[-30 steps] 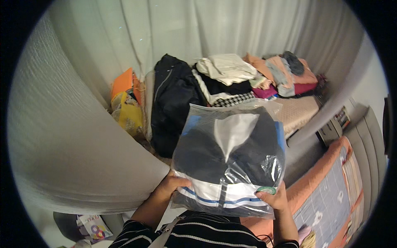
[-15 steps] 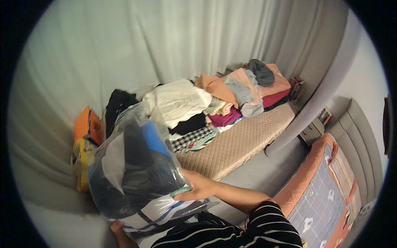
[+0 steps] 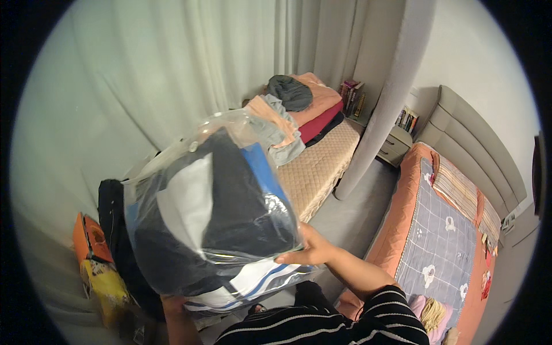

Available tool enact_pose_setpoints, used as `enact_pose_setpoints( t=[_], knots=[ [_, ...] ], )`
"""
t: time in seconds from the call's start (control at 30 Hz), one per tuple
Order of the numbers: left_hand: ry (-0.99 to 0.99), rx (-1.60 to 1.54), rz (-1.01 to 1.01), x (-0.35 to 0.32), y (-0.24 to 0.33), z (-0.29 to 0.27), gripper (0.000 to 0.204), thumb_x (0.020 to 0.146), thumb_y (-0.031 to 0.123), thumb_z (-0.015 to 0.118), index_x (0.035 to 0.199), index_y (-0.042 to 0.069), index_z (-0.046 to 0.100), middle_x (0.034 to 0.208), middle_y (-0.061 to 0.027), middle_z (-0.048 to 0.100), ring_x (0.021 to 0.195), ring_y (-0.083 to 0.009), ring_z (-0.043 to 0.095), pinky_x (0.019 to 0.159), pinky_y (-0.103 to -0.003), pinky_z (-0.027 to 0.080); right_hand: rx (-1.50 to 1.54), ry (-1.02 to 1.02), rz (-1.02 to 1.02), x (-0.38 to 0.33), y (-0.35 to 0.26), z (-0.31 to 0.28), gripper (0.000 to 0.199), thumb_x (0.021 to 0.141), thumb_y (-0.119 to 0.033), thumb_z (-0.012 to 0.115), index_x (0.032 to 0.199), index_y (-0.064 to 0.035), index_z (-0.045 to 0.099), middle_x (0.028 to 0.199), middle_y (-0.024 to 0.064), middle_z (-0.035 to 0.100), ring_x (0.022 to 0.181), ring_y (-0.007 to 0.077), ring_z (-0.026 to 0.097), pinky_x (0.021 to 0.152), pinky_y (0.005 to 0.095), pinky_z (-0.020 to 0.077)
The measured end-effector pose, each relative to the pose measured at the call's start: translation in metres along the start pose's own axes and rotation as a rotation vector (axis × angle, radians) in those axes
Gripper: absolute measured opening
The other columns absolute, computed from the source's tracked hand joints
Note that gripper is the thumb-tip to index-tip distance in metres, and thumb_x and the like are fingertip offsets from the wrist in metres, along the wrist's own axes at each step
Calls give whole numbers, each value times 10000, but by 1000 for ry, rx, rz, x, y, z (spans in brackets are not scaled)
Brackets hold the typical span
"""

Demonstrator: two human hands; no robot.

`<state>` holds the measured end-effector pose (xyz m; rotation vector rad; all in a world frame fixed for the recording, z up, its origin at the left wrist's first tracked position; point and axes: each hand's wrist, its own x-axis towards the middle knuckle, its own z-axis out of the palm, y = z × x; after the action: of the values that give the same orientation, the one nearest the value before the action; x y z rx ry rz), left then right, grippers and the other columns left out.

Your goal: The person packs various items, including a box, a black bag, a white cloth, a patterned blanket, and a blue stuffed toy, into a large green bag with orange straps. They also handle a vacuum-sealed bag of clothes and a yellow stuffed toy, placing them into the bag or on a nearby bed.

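Compared with the earlier frame, the plastic bag (image 3: 236, 230) of clothes now hides the white pile, and more of the bed (image 3: 394, 230) shows at right; the right hand (image 3: 313, 247) clasps its right side, thumb on top; the left hand (image 3: 173, 302) is at the near-left corner, its fingers hidden, so I cannot tell its grip; the bag's loose clear end points far and left, along its long axis.
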<state>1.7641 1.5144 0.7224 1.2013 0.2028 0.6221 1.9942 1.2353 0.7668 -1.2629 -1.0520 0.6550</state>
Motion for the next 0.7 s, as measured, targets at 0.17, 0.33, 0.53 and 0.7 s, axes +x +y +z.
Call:
enact_pose_setpoints(
  t=[0.17, 0.33, 0.53, 0.7],
  knots=[
    [-164, 8, -51, 57, -53, 104, 699, 560, -20, 712, 1223, -38, 491, 1166, -153, 577, 1061, -275, 556, 931, -387, 426, 12, 168, 51, -43, 11, -113, 702, 751, -69, 753, 1339, 9, 378, 1238, 112, 518, 1152, 193, 454, 1006, 330, 336],
    [-220, -50, -152, 119, -118, 230, 715, 570, -28, 707, 1246, -34, 474, 1163, -147, 580, 1057, -269, 562, 932, -385, 428, -15, 358, 139, -86, 23, -244, 627, 732, -107, 770, 1259, 8, 450, 1138, 88, 564, 1063, 184, 510, 920, 320, 408],
    [-278, 25, -552, 208, -160, 362, 588, 663, -22, 691, 1218, 5, 497, 1108, -96, 604, 1003, -198, 585, 885, -345, 455, 201, 554, 345, -102, 36, -378, 481, 703, -8, 753, 1132, 1, 538, 969, 46, 622, 863, 148, 576, 774, 274, 460],
    [-370, 124, -232, 314, -180, 416, 462, 707, -11, 706, 1146, 10, 562, 1007, -81, 644, 877, -175, 627, 796, -306, 495, 86, 574, 304, -39, 29, -487, 261, 720, -26, 740, 952, -7, 621, 837, 41, 647, 752, 144, 602, 697, 273, 493]
  ],
)
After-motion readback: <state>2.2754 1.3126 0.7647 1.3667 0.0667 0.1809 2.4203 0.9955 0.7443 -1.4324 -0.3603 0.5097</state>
